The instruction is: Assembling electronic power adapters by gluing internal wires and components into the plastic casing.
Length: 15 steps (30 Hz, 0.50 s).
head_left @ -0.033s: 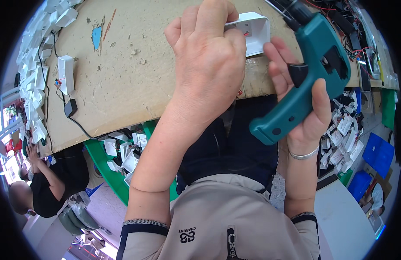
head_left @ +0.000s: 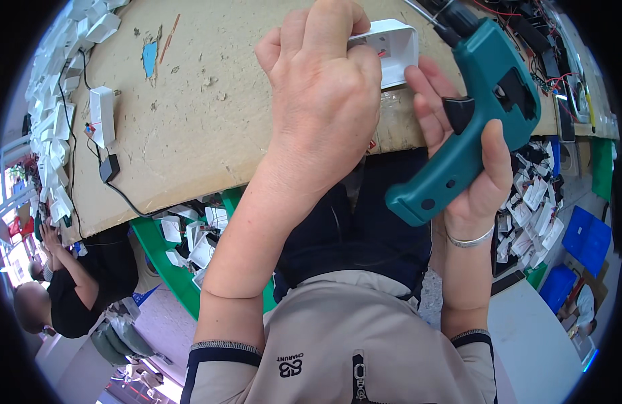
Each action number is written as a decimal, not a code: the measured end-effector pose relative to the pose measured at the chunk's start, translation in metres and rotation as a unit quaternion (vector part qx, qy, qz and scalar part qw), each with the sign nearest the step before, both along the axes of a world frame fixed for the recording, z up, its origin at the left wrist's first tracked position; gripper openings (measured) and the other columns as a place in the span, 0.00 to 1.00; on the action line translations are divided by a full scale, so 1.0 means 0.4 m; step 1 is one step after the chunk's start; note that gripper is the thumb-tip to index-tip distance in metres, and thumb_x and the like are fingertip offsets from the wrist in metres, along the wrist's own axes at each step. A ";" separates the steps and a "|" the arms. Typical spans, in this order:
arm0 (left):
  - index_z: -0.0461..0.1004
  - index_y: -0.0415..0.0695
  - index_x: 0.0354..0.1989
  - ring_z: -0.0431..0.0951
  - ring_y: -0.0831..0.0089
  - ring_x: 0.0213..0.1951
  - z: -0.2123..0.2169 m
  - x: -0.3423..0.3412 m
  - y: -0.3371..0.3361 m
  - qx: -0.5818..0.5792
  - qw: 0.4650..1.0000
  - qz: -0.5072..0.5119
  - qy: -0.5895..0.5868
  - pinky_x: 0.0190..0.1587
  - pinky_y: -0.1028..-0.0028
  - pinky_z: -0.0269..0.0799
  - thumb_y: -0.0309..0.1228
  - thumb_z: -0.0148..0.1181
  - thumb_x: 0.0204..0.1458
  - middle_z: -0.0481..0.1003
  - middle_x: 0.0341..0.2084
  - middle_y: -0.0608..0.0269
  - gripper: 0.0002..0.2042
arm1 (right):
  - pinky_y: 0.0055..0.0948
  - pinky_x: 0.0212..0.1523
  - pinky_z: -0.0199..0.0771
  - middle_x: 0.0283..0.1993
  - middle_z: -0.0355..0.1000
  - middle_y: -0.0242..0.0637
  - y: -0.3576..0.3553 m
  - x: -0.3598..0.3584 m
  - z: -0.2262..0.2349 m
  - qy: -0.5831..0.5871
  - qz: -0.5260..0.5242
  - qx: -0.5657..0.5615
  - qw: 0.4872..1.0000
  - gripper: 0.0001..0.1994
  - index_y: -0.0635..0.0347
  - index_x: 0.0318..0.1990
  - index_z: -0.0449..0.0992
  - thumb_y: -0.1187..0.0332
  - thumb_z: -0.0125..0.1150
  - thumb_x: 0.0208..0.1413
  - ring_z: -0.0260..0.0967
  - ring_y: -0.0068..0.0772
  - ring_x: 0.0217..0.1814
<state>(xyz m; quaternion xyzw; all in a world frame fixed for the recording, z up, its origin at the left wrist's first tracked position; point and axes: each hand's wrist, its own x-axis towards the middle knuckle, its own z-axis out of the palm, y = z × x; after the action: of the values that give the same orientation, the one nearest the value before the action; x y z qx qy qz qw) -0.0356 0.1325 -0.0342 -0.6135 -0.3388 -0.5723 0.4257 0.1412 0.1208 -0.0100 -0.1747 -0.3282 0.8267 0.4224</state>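
My left hand is closed at the far edge of the bench, its fingers bent over the left end of a white plastic housing. Inside that open-topped box a bit of red shows; whatever the fingertips pinch there is hidden. In my right hand lies a teal, pistol-shaped soldering gun with a black trigger, its handle across the palm. The gun's thin metal front end points up and left, beyond the picture's top. My right fingertips are close to the housing's near right corner.
Many white housings line the left side of the worn wooden bench. Nearer stands one housing with a black cable. A green tray of parts sits below the front edge. Another person works at left.
The soldering gun has shifted slightly left in the picture, and my right fingers with it. My left hand and the white housing stay in place.
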 end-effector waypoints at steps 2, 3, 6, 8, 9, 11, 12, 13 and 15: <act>0.64 0.40 0.14 0.65 0.65 0.30 -0.001 -0.003 -0.002 0.013 1.000 -0.004 0.001 0.33 0.69 0.55 0.20 0.52 0.33 0.66 0.28 0.61 0.04 | 0.40 0.58 0.58 0.59 0.48 0.59 -0.005 -0.015 0.004 -0.012 0.003 -0.007 1.000 0.33 0.69 0.59 0.46 0.62 0.53 0.52 0.48 0.54 0.62; 0.65 0.40 0.15 0.65 0.65 0.31 0.002 -0.002 -0.006 -0.001 1.000 0.003 0.003 0.32 0.69 0.55 0.20 0.52 0.34 0.66 0.29 0.61 0.04 | 0.40 0.59 0.55 0.60 0.47 0.59 -0.012 -0.015 0.009 -0.017 -0.005 -0.012 1.000 0.33 0.69 0.59 0.46 0.62 0.53 0.52 0.48 0.54 0.62; 0.66 0.40 0.15 0.65 0.66 0.32 0.024 0.019 -0.053 -0.092 0.994 0.052 0.008 0.34 0.69 0.55 0.21 0.53 0.34 0.66 0.30 0.61 0.03 | 0.40 0.62 0.51 0.60 0.46 0.59 -0.029 -0.001 0.015 -0.016 -0.019 -0.033 0.999 0.34 0.69 0.59 0.45 0.61 0.53 0.51 0.46 0.54 0.63; 0.67 0.41 0.16 0.65 0.67 0.34 0.076 0.046 -0.126 -0.244 0.959 0.140 0.021 0.36 0.68 0.54 0.22 0.53 0.34 0.66 0.30 0.63 0.02 | 0.40 0.62 0.49 0.60 0.45 0.60 -0.045 0.006 0.018 -0.006 -0.022 -0.049 0.999 0.34 0.69 0.59 0.45 0.61 0.53 0.51 0.45 0.54 0.63; 0.68 0.42 0.16 0.65 0.68 0.35 0.095 0.056 -0.154 -0.318 0.930 0.183 0.026 0.38 0.68 0.53 0.23 0.53 0.34 0.66 0.31 0.64 0.02 | 0.40 0.63 0.48 0.61 0.45 0.59 -0.054 0.010 0.017 -0.004 -0.029 -0.046 0.999 0.34 0.69 0.59 0.45 0.60 0.54 0.51 0.44 0.53 0.63; 0.68 0.42 0.16 0.65 0.69 0.36 0.089 0.060 -0.158 -0.388 0.894 0.223 0.031 0.39 0.68 0.52 0.23 0.53 0.34 0.66 0.31 0.65 0.01 | 0.39 0.63 0.47 0.61 0.44 0.59 -0.060 0.013 0.009 -0.003 -0.036 -0.044 0.998 0.35 0.69 0.60 0.44 0.60 0.54 0.51 0.44 0.53 0.64; 0.68 0.41 0.15 0.65 0.68 0.36 0.069 0.057 -0.146 -0.397 0.904 0.156 -0.023 0.39 0.68 0.52 0.23 0.52 0.34 0.66 0.31 0.65 0.01 | 0.38 0.63 0.48 0.61 0.41 0.62 -0.059 0.013 0.003 -0.005 -0.025 -0.026 0.999 0.35 0.66 0.60 0.44 0.58 0.52 0.51 0.40 0.56 0.65; 0.67 0.40 0.14 0.65 0.67 0.36 0.058 0.055 -0.141 -0.403 0.908 0.088 -0.076 0.40 0.67 0.53 0.22 0.52 0.33 0.66 0.31 0.64 0.02 | 0.37 0.62 0.49 0.62 0.37 0.65 -0.058 0.014 0.001 -0.007 -0.015 -0.009 1.000 0.35 0.63 0.61 0.43 0.57 0.51 0.52 0.37 0.58 0.65; 0.68 0.40 0.15 0.65 0.67 0.37 0.052 0.056 -0.149 -0.414 0.902 0.090 -0.078 0.40 0.67 0.52 0.23 0.52 0.33 0.66 0.32 0.64 0.01 | 0.37 0.62 0.50 0.62 0.38 0.65 -0.059 0.022 0.001 -0.016 -0.013 0.011 1.000 0.35 0.61 0.61 0.43 0.56 0.52 0.52 0.39 0.57 0.65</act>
<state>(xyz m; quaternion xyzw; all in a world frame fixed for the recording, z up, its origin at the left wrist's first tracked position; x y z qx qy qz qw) -0.0133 0.0731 -0.0134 -0.6551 -0.6310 -0.3856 0.1548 0.1498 0.0973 -0.0096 -0.1877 -0.3418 0.8146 0.4293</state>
